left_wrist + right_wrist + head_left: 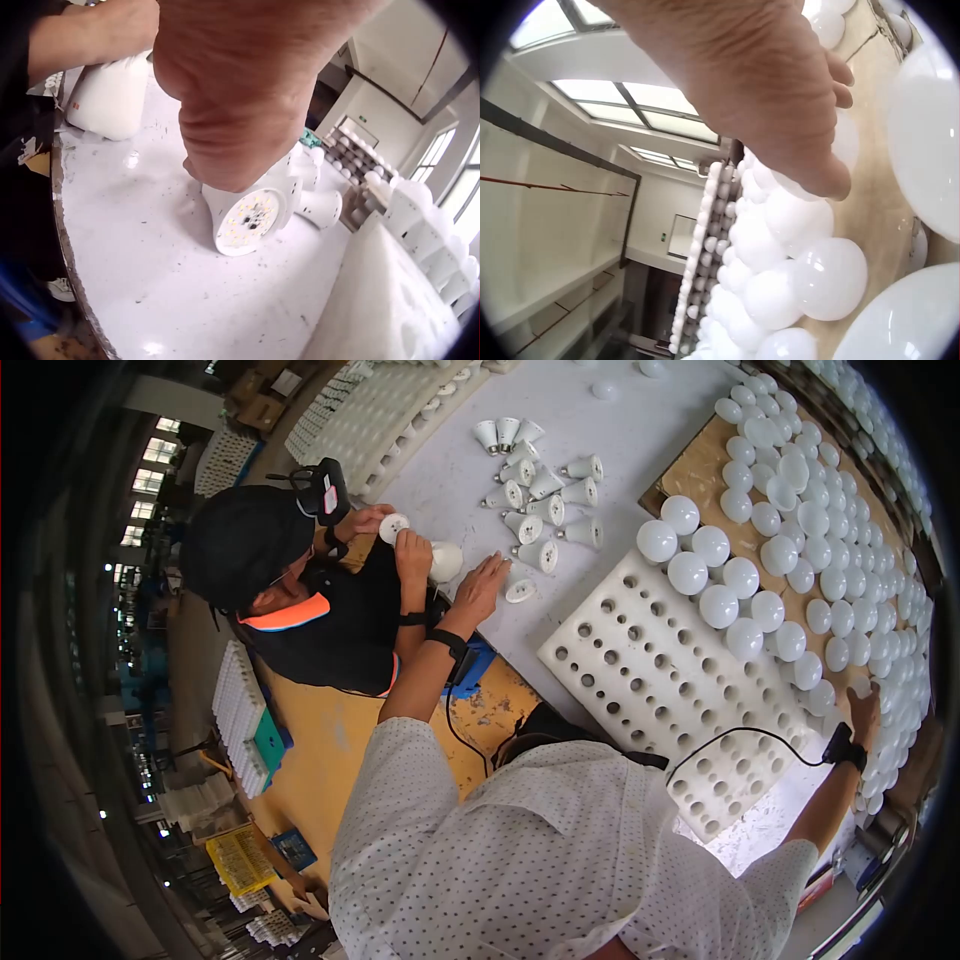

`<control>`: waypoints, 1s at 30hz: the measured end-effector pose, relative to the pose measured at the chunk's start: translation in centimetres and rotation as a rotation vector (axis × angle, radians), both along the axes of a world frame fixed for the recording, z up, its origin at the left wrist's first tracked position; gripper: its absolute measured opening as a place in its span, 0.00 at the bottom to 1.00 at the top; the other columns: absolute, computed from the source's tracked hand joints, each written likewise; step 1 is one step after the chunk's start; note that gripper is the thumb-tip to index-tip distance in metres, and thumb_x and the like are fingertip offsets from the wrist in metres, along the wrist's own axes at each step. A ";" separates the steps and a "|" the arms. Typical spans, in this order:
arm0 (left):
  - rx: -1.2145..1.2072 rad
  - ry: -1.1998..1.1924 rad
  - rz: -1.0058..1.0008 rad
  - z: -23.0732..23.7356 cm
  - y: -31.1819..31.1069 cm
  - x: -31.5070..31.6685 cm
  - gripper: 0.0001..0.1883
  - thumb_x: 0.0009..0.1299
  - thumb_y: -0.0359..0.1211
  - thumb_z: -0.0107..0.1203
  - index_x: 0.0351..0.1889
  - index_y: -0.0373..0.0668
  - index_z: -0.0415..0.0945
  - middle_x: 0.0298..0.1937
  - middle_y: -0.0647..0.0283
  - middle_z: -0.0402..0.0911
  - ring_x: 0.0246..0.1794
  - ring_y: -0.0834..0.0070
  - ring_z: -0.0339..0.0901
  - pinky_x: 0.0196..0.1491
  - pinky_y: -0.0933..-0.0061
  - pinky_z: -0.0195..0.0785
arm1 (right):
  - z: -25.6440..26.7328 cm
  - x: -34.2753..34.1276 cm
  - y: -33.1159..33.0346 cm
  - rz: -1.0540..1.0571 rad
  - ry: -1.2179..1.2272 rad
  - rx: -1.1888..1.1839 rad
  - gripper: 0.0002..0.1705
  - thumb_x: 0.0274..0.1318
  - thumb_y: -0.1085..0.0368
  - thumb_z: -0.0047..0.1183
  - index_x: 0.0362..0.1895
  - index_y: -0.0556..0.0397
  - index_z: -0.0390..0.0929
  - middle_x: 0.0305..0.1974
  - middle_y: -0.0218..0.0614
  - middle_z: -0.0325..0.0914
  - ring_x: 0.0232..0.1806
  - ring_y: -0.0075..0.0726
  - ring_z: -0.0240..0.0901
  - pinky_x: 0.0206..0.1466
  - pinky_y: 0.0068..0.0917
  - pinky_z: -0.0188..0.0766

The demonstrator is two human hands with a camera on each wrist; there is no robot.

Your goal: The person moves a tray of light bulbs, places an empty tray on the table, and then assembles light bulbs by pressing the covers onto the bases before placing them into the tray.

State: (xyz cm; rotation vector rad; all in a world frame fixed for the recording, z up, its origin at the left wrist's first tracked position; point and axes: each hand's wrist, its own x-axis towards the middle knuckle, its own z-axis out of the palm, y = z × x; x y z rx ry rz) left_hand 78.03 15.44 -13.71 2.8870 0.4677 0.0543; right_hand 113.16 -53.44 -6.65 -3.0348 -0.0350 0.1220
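Note:
In the head view my left hand [480, 595] is at a white LED bulb base [520, 591] lying on the table. The left wrist view has the hand coming down over this bulb base [247, 221], its round LED board facing out; the fingertips are partly hidden. My right hand [865, 715] reaches among white globe covers at the far right. In the right wrist view its thumb and fingers hold a globe cover [846, 139] between them. More globe covers [830, 277] crowd around the hand.
Several bulb bases [545, 510] lie ahead of my left hand. A foam tray with holes [640, 660] sits between my arms, rows of globe covers [720, 605] beyond it. Another person [320, 600] at the left works on a round white piece [393, 528], beside a white container [446, 562].

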 end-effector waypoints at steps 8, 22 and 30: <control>0.036 0.129 -0.305 -2.8 -0.5 0.3 0.22 0.54 0.20 0.47 0.50 0.34 0.63 0.59 0.47 0.62 0.60 0.57 0.60 0.59 0.65 0.55 | 2.3 -17.3 3.7 -0.152 0.053 1.593 0.34 0.53 0.66 0.47 0.63 0.50 0.50 0.52 0.39 0.64 0.44 0.34 0.69 0.37 0.23 0.70; -1.295 -0.160 0.329 1.2 -6.3 -0.6 0.25 0.51 0.28 0.52 0.50 0.33 0.65 0.48 0.52 0.74 0.35 0.71 0.77 0.31 0.75 0.68 | -0.9 -24.5 31.1 0.139 0.923 1.790 0.39 0.43 0.64 0.57 0.59 0.49 0.52 0.48 0.41 0.67 0.39 0.37 0.71 0.38 0.26 0.71; -1.934 0.053 -0.245 7.9 -14.3 0.0 0.23 0.56 0.30 0.57 0.49 0.31 0.66 0.47 0.50 0.75 0.27 0.73 0.77 0.22 0.82 0.66 | 0.1 -25.8 32.0 0.256 1.010 2.043 0.43 0.37 0.67 0.63 0.59 0.46 0.53 0.49 0.44 0.65 0.40 0.41 0.72 0.37 0.25 0.72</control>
